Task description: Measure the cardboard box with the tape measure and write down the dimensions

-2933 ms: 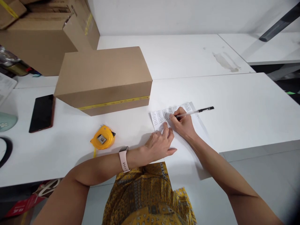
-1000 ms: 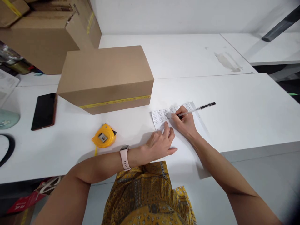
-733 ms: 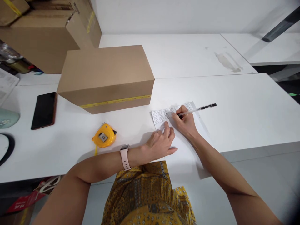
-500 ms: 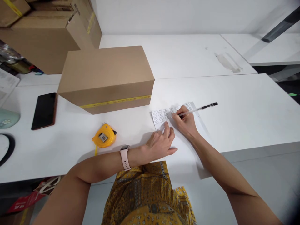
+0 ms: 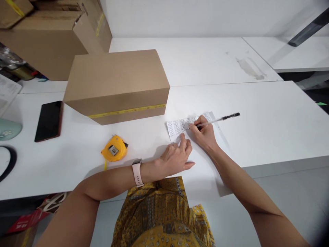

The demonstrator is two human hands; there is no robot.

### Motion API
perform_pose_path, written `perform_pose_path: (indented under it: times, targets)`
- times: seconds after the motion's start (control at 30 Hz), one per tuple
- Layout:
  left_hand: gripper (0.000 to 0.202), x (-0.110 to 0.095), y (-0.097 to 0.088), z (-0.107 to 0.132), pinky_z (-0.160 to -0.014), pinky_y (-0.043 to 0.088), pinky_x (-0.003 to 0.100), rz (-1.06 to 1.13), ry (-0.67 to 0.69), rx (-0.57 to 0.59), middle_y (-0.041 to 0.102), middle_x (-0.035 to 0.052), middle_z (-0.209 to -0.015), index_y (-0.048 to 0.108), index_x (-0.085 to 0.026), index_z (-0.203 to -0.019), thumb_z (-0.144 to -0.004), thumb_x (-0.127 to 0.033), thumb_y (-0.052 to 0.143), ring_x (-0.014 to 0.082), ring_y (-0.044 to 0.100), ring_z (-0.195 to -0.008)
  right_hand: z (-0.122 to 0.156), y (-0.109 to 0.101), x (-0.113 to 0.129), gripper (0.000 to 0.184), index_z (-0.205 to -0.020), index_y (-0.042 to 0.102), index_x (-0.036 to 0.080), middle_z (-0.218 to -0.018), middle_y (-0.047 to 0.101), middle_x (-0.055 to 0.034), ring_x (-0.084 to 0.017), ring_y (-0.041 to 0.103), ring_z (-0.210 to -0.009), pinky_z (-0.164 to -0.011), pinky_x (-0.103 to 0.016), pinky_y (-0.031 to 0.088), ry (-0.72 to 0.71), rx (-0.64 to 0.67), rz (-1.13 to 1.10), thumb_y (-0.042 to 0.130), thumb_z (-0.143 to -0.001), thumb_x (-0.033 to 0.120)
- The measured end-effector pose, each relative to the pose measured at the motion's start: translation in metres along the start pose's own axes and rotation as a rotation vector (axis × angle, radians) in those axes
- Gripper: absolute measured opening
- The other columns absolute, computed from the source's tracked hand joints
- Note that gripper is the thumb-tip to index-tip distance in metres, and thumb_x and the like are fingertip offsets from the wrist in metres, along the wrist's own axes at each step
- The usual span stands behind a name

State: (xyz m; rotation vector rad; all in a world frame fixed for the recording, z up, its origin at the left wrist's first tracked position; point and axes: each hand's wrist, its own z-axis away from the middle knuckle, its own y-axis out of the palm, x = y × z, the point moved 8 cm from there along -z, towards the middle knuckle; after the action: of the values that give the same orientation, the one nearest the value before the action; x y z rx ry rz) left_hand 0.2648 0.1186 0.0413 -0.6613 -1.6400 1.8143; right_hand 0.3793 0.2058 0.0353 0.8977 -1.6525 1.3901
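In my right hand (image 5: 204, 134) is a clear pen with a black cap end (image 5: 220, 119), pinched between thumb and fingers. Its tip meets a white sheet of paper (image 5: 174, 139) that carries several columns of small handwriting. My left hand (image 5: 177, 156) rests across the lower part of the sheet, fingers apart and slightly bent, with nothing in it. A watch with a pale pink strap (image 5: 137, 174) is on the left wrist. Left of that hand lies a yellow tape measure (image 5: 114, 149), a bit of its blade showing.
Behind the tape measure stands a closed cardboard box (image 5: 118, 77) with yellow tape. A black phone (image 5: 48, 121) lies farther left, near a pale green object (image 5: 9, 129). Larger cartons (image 5: 48, 41) fill the back left corner. The white table's (image 5: 269, 137) front edge runs below my arms.
Hardly anything differs. The view has shifted very slightly, and the right hand with the pen sits a few pixels farther right.
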Motion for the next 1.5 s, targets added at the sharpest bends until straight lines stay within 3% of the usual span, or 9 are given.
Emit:
perform_pose_path:
  times: [0.23,0.37,0.53,0.77,0.97,1.13,1.27,1.37,1.5]
  targets:
    - [0.077,0.001,0.003,-0.001,-0.062,0.056,0.037,0.019,-0.004,0.009,0.038,0.0374,-0.155,0.044,-0.002,-0.149,-0.100,-0.060,0.043,0.0304,0.074,-0.083,-0.001,-0.010,0.002,0.024,-0.070,0.043,0.024,-0.059,0.043,0.0065,-0.012,0.039,-0.055,-0.053,-0.027,0.033,-0.073,-0.117,-0.014,0.064,-0.082,0.026]
    - [0.075,0.001,-0.001,0.000,-0.064,0.056,0.037,0.039,-0.019,0.036,0.036,0.0367,-0.156,0.044,-0.003,-0.150,-0.100,-0.059,0.046,0.0301,0.074,-0.085,-0.009,-0.052,0.005,0.015,-0.088,0.051,0.025,-0.074,0.055,0.0028,-0.014,0.047,-0.060,-0.059,-0.029,0.039,-0.174,-0.248,0.046,0.060,-0.091,0.036]
    - [0.061,0.008,-0.020,0.027,-0.069,0.057,0.036,0.048,-0.066,-0.011,0.050,0.0279,-0.149,0.050,-0.008,-0.145,-0.099,-0.047,0.056,0.0299,0.071,-0.096,-0.020,-0.119,-0.022,0.010,-0.100,0.057,0.026,-0.095,0.062,-0.0077,-0.023,0.056,-0.084,-0.075,-0.037,0.040,-0.281,-0.214,0.547,0.047,-0.097,0.028]
    - [0.042,0.091,-0.041,0.129,-0.102,0.047,0.053,0.034,-0.457,-0.374,0.059,0.0207,-0.137,0.060,-0.014,-0.128,-0.097,-0.041,0.056,0.0388,0.053,-0.125,-0.014,-0.169,-0.076,0.022,-0.087,0.063,0.022,-0.079,0.047,-0.0078,-0.023,0.040,-0.076,-0.067,-0.038,0.025,-0.242,-0.187,0.690,0.052,-0.084,0.003]
    - [0.061,0.150,-0.002,0.184,-0.098,0.046,0.052,0.104,-0.742,-0.378,0.054,0.0202,-0.140,0.046,-0.016,-0.143,-0.091,-0.044,0.059,0.0401,0.050,-0.123,-0.005,-0.168,-0.059,0.040,-0.113,0.068,0.019,-0.092,0.056,-0.0149,-0.028,0.049,-0.087,-0.064,-0.037,0.027,-0.207,-0.209,0.850,0.050,-0.083,0.001]
    - [0.057,0.153,0.001,0.182,-0.101,0.044,0.050,0.438,-0.756,-0.489,0.064,0.0154,-0.124,0.050,-0.018,-0.136,-0.087,-0.044,0.060,0.0346,0.056,-0.114,0.030,-0.124,0.009,0.034,-0.114,0.070,0.019,-0.098,0.065,-0.0144,-0.030,0.058,-0.098,-0.073,-0.039,0.044,-0.317,-0.220,0.615,0.049,-0.088,0.013]
    - [0.051,0.105,-0.011,0.161,-0.086,0.052,0.038,1.069,-0.515,-0.368,0.067,0.0087,-0.111,0.051,-0.021,-0.132,-0.091,-0.050,0.056,0.0235,0.064,-0.095,0.073,-0.025,0.046,0.025,-0.108,0.072,0.022,-0.100,0.071,-0.0103,-0.024,0.066,-0.091,-0.082,-0.042,0.054,-0.100,0.284,-0.080,0.054,-0.095,0.034]
    - [0.047,0.062,-0.026,0.151,-0.082,0.052,0.036,1.252,-0.308,-0.242,0.067,0.0080,-0.113,0.052,-0.022,-0.129,-0.091,-0.049,0.058,0.0211,0.064,-0.093,0.116,0.044,0.064,0.036,-0.110,0.073,0.022,-0.107,0.074,-0.0101,-0.022,0.069,-0.097,-0.091,-0.042,0.055,0.171,0.653,-0.470,0.057,-0.094,0.050]
    - [0.045,0.048,-0.029,0.152,-0.080,0.052,0.036,1.289,-0.242,-0.191,0.068,0.0077,-0.110,0.052,-0.021,-0.125,-0.089,-0.047,0.061,0.0204,0.064,-0.092,0.142,0.075,0.074,0.037,-0.099,0.076,0.019,-0.094,0.075,-0.0072,-0.017,0.068,-0.086,-0.088,-0.036,0.055,0.331,0.786,-0.581,0.067,-0.088,0.053]
